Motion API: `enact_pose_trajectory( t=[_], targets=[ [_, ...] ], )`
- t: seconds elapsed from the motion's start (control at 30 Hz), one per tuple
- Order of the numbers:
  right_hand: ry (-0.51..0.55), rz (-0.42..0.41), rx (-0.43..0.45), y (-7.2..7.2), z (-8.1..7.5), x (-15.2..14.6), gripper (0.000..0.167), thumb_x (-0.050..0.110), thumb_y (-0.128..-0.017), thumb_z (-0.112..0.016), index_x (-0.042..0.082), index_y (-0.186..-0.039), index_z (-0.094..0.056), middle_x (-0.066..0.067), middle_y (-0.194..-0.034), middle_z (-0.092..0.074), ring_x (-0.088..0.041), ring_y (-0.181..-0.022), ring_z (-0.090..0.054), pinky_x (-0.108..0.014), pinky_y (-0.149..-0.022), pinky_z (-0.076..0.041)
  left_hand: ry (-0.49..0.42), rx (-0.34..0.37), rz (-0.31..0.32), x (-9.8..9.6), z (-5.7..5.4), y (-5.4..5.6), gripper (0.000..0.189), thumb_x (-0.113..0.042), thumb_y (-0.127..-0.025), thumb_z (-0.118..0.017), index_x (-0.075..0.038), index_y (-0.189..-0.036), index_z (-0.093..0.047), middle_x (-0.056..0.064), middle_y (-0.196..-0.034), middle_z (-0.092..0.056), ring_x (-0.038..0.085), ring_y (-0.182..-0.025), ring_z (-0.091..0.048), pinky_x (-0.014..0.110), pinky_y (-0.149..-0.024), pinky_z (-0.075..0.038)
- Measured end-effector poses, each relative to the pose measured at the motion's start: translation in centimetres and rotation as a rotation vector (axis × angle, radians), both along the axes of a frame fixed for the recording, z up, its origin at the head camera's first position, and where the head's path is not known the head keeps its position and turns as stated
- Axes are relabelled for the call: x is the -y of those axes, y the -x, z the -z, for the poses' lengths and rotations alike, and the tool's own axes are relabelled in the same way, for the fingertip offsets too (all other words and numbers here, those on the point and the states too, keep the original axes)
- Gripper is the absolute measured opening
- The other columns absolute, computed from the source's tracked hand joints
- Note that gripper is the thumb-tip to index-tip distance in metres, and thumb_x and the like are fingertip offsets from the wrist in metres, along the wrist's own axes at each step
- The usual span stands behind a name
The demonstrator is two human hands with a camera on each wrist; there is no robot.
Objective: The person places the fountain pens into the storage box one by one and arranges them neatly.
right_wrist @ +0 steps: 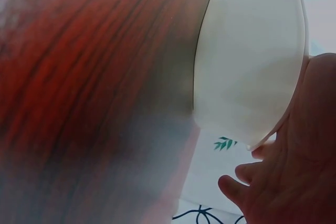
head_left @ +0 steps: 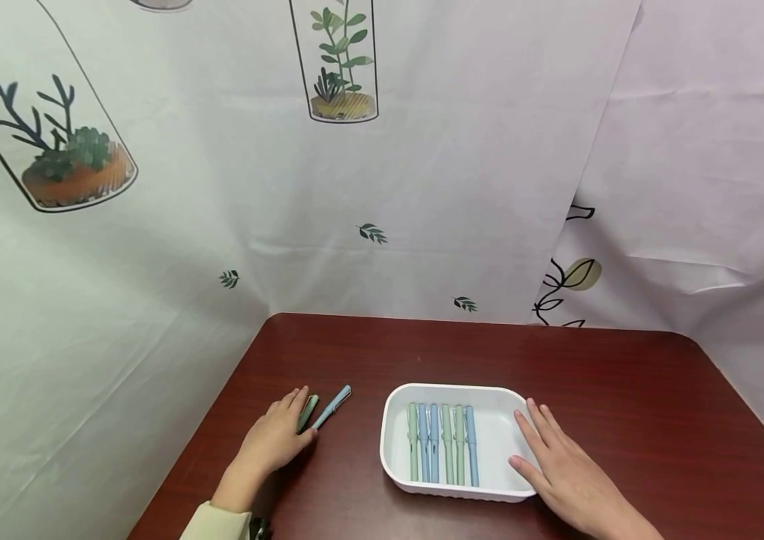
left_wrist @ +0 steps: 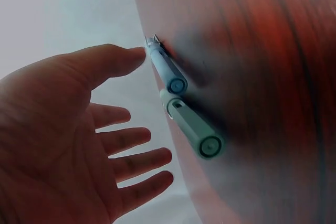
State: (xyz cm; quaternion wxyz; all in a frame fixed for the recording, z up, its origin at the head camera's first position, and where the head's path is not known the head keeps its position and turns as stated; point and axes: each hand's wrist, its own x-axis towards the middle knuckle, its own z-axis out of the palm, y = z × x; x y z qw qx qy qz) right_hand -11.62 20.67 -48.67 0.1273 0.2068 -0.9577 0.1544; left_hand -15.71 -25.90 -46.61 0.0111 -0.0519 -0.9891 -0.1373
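Two capped pens lie on the table to the left of the tray: a light blue pen (head_left: 332, 406) and a green pen (head_left: 308, 412), partly hidden behind my left hand (head_left: 275, 436). In the left wrist view, that hand's fingers are spread and fairly straight beside the blue pen (left_wrist: 167, 69) and the green pen (left_wrist: 194, 129), gripping neither. A white plastic tray (head_left: 500, 491) holds several green and blue pens (head_left: 447, 444), lined up side by side in its left and middle part. My right hand (head_left: 567, 472) rests with extended fingers against the tray's right rim.
The dark red wooden table (head_left: 335, 487) has rounded back corners. A white cloth (head_left: 463, 187) printed with plants hangs right behind it and along the left side. A dark band shows at the left wrist below a pale sleeve (head_left: 216, 523).
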Motion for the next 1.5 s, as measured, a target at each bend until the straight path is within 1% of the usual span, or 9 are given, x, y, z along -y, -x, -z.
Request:
enact_pose_trajectory(
  t=[0.37, 0.43, 0.5, 0.6, 0.8, 1.03, 1.27, 1.4, 1.5],
  targets=[
    [-0.011, -0.003, 0.003, 0.0, -0.1, 0.0, 0.071, 0.050, -0.099, -0.060, 0.010, -0.155, -0.043, -0.017, -0.164, -0.030, -0.038, -0.148, -0.034, -0.004, -0.107, 0.012, -0.005, 0.084, -0.003, 0.9, 0.5, 0.1, 0.080, -0.019, -0.084, -0.079, 0.002, -0.151, -0.042, 0.026, -0.145, -0.050, 0.045, -0.135, -0.046, 0.060, -0.099, -0.046],
    [-0.017, 0.003, 0.008, 0.0, -0.1, 0.0, 0.071, 0.050, -0.099, -0.060, 0.011, -0.155, -0.042, -0.016, -0.164, -0.029, -0.037, -0.148, -0.034, -0.016, -0.120, -0.002, -0.006, 0.086, 0.000, 1.0, 0.6, 0.2, 0.078, -0.019, -0.084, -0.079, 0.003, -0.150, -0.043, 0.025, -0.143, -0.052, 0.044, -0.133, -0.047, 0.059, -0.098, -0.047],
    [-0.019, 0.007, 0.018, 0.0, -0.1, 0.0, 0.072, 0.051, -0.098, -0.060, 0.011, -0.155, -0.042, -0.016, -0.164, -0.029, -0.037, -0.148, -0.034, -0.034, -0.123, -0.022, -0.008, 0.094, 0.002, 1.1, 0.5, 0.2, 0.077, -0.018, -0.083, -0.079, 0.003, -0.149, -0.045, 0.025, -0.141, -0.053, 0.043, -0.131, -0.048, 0.058, -0.097, -0.048],
    [-0.023, 0.011, 0.024, 0.0, -0.3, 0.1, 0.072, 0.051, -0.098, -0.060, 0.011, -0.155, -0.042, -0.016, -0.164, -0.030, -0.038, -0.147, -0.036, -0.056, -0.106, -0.043, -0.013, 0.118, -0.001, 1.3, 0.3, 0.2, 0.077, -0.013, -0.079, -0.077, 0.003, -0.148, -0.046, 0.025, -0.140, -0.053, 0.042, -0.129, -0.048, 0.056, -0.096, -0.048],
    [-0.012, 0.007, 0.029, 0.0, -0.2, 0.1, 0.072, 0.052, -0.099, -0.059, 0.010, -0.155, -0.043, -0.016, -0.164, -0.030, -0.040, -0.146, -0.036, -0.057, -0.105, -0.044, -0.012, 0.149, 0.020, 1.4, 0.2, 0.4, 0.079, 0.001, -0.072, -0.074, 0.004, -0.147, -0.047, 0.025, -0.134, -0.055, 0.043, -0.125, -0.050, 0.052, -0.090, -0.050],
    [0.003, 0.003, 0.039, 0.0, -0.2, 0.1, 0.071, 0.052, -0.100, -0.057, 0.009, -0.154, -0.043, -0.017, -0.164, -0.030, -0.041, -0.145, -0.037, -0.056, -0.106, -0.043, -0.019, 0.167, 0.023, 1.6, 0.1, 0.7, 0.069, 0.013, -0.073, -0.069, 0.008, -0.140, -0.053, 0.025, -0.126, -0.056, 0.033, -0.103, -0.061, 0.045, -0.080, -0.051],
    [-0.005, 0.013, 0.044, -0.1, -0.2, 0.1, 0.071, 0.054, -0.100, -0.056, 0.010, -0.155, -0.043, -0.016, -0.164, -0.030, -0.041, -0.144, -0.039, -0.053, -0.105, -0.044, 0.010, 0.152, -0.039, 2.0, 0.4, 0.8, 0.064, 0.005, -0.076, -0.068, 0.008, -0.138, -0.054, 0.033, -0.134, -0.055, 0.046, -0.117, -0.059, 0.056, -0.090, -0.051],
    [-0.002, 0.012, 0.042, -0.1, -0.2, 0.1, 0.071, 0.053, -0.100, -0.057, 0.010, -0.155, -0.043, -0.016, -0.164, -0.029, -0.041, -0.143, -0.040, -0.053, -0.105, -0.045, 0.021, 0.131, -0.098, 1.8, 0.5, 0.8, 0.051, -0.004, -0.075, -0.074, 0.006, -0.122, -0.060, 0.022, -0.109, -0.065, 0.037, -0.094, -0.065, 0.051, -0.075, -0.053],
    [-0.001, 0.012, 0.036, -0.1, -0.2, 0.1, 0.071, 0.053, -0.100, -0.057, 0.010, -0.154, -0.043, -0.016, -0.164, -0.030, -0.041, -0.143, -0.041, -0.052, -0.104, -0.046, 0.003, 0.127, -0.151, 1.7, 0.4, 0.8, 0.041, -0.009, -0.075, -0.076, 0.004, -0.111, -0.060, 0.014, -0.090, -0.063, 0.031, -0.077, -0.061, 0.047, -0.064, -0.051]
  ],
)
